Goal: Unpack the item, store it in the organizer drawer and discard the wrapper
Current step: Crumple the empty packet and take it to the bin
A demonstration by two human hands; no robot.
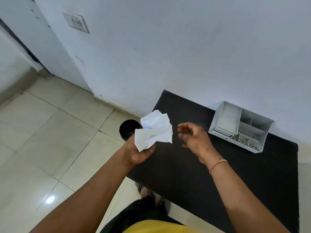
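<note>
My left hand (140,153) grips a crumpled white paper wrapper (154,130) over the left edge of the black table (218,174). Something small and bluish shows in the wrapper's folds. My right hand (193,135) hovers just right of the wrapper, fingers apart, holding nothing. A white organizer (242,126) with several compartments stands at the table's back right against the wall; its small drawer (218,132) sits at the lower left corner, and I cannot tell how far out it is. A black round bin (126,129) stands on the floor, partly hidden behind the wrapper.
A white wall runs behind the table. Beige floor tiles (58,140) spread to the left. My legs and feet show below the table's near edge. A switch plate (76,22) is on the wall at upper left.
</note>
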